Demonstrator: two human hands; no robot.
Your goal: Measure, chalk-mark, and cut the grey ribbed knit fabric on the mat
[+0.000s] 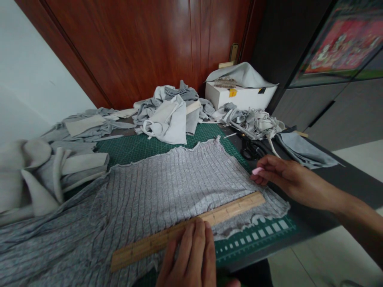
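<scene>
Green mat (131, 149) (beneath fabric (170, 179)), wooden door (134, 48)

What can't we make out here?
All head view:
Ruler markings: too small to read.
Ribbed fabric: far left part cut off by the left edge.
Pink piece: partly hidden by the fingers of the right hand.
Left hand: wrist cut off by the bottom edge.
Mat: middle hidden under the fabric.
Red picture: blurred.

The ruler (166, 238) lies on fabric (167, 179) atop a mat (134, 149), with the box (239, 97) behind.
</scene>
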